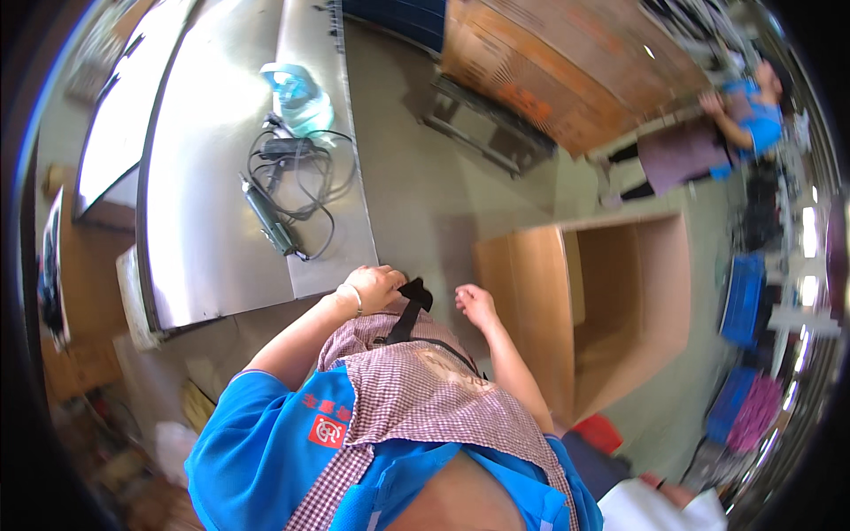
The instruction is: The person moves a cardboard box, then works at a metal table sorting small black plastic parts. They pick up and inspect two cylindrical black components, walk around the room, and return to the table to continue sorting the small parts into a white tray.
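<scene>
While the black strap [414, 291] hangs over the front of the checked apron [443, 385], the left hand [376, 286] is bent at its broad end — whether those fingers are clamped on it, I cannot tell. The right hand [478, 305] is apart from the strap, fingers curled, their closure unclear. It looks light, soft and limp, best pinched at that broad end. A steel table [204, 212] crowds the left hand, an open cardboard box [527, 310] the right forearm; farther off are a corded tool [271, 219], a plastic bag [307, 106] and — beyond — a carton-laden trolley [496, 112] and a co-worker [682, 157].
</scene>
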Available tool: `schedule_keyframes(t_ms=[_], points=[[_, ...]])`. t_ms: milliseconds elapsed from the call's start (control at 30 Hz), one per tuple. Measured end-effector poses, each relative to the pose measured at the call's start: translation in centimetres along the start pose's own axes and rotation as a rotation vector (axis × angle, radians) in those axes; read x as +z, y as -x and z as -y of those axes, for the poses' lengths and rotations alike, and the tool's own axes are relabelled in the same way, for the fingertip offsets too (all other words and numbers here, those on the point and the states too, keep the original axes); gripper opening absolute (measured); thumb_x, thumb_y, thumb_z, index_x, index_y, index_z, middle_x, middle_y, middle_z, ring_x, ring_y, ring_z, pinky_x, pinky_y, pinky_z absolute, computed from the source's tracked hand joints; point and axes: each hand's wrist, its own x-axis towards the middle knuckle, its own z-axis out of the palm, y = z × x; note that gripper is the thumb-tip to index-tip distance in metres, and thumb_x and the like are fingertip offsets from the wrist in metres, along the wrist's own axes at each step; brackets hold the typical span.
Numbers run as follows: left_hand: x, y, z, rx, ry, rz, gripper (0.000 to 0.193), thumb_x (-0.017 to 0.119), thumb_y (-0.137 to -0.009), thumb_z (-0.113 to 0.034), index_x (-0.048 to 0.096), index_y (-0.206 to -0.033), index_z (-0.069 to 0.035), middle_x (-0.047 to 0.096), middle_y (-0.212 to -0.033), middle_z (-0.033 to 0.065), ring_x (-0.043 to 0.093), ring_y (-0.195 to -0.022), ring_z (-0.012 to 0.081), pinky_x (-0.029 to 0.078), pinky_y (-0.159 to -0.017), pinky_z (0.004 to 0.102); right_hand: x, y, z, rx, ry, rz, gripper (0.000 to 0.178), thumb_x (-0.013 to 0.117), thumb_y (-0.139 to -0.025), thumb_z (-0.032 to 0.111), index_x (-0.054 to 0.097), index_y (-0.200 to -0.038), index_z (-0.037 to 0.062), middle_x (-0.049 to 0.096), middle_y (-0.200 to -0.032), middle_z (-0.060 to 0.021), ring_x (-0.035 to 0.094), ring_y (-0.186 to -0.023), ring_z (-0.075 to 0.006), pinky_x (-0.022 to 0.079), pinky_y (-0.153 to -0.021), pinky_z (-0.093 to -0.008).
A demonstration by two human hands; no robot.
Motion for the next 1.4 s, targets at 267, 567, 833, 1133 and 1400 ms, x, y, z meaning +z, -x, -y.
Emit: schedule_keyframes(t_ms=[267,567,833,1133,1400], points=[[-2.0,-3.7,2.9,-0.309,0.276,-0.171,0.032,0.069,-0.082,-0.023,0.065,-0.111,-0.01,0.068,-0.098,0.0146,0.065,-0.094,0.0344,0.052,-0.08,0.0426,-4.7,-12.0,7.7,0.086,0.324,0.262,0.023,0.056,-0.096,0.017,0.066,-0.112,0.0033,0.071,-0.093,-0.0076,0.067,-0.076,-0.0147,0.054,-0.068,-0.0303],[-8.9,-12.7,3.9,-0.559,0.435,-0.352,0.032,0.066,-0.085,-0.024,0.066,-0.113,-0.008,0.071,-0.091,0.0134,0.068,-0.086,0.0323,0.053,-0.078,0.0408,-11.4,-29.6,12.6,0.007,0.667,0.508,0.024,0.059,-0.093,0.021,0.07,-0.104,0.0022,0.071,-0.086,-0.009,0.068,-0.074,-0.0154,0.055,-0.07,-0.0312],[-20.3,-28.0,8.3,-0.518,0.445,-0.582,0.027,0.067,-0.084,-0.019,0.065,-0.107,-0.005,0.067,-0.091,0.014,0.067,-0.081,0.031,0.054,-0.073,0.0384,-16.1,-47.3,22.0,0.035,0.513,0.465,0.022,0.058,-0.094,0.019,0.069,-0.107,0.0039,0.071,-0.086,-0.0064,0.067,-0.07,-0.0127,0.054,-0.063,-0.0289],[-35.8,-41.0,22.3,-0.473,0.288,-1.054,0.021,0.068,-0.083,-0.013,0.067,-0.102,-0.005,0.064,-0.084,0.0099,0.065,-0.073,0.0238,0.053,-0.067,0.0329,-12.4,-59.4,35.6,-0.103,0.365,0.663,0.025,0.056,-0.096,0.018,0.066,-0.114,0.0041,0.07,-0.095,-0.0059,0.067,-0.079,-0.0131,0.054,-0.066,-0.027],[-45.8,-41.7,37.3,-0.665,0.295,-1.278,0.016,0.069,-0.084,-0.011,0.069,-0.098,-0.005,0.066,-0.085,0.0089,0.065,-0.071,0.0205,0.053,-0.067,0.0315,-6.3,-71.1,53.4,-0.31,0.521,0.655,0.023,0.058,-0.094,0.015,0.068,-0.11,0.003,0.071,-0.088,-0.0041,0.066,-0.078,-0.0111,0.053,-0.069,-0.0249]])
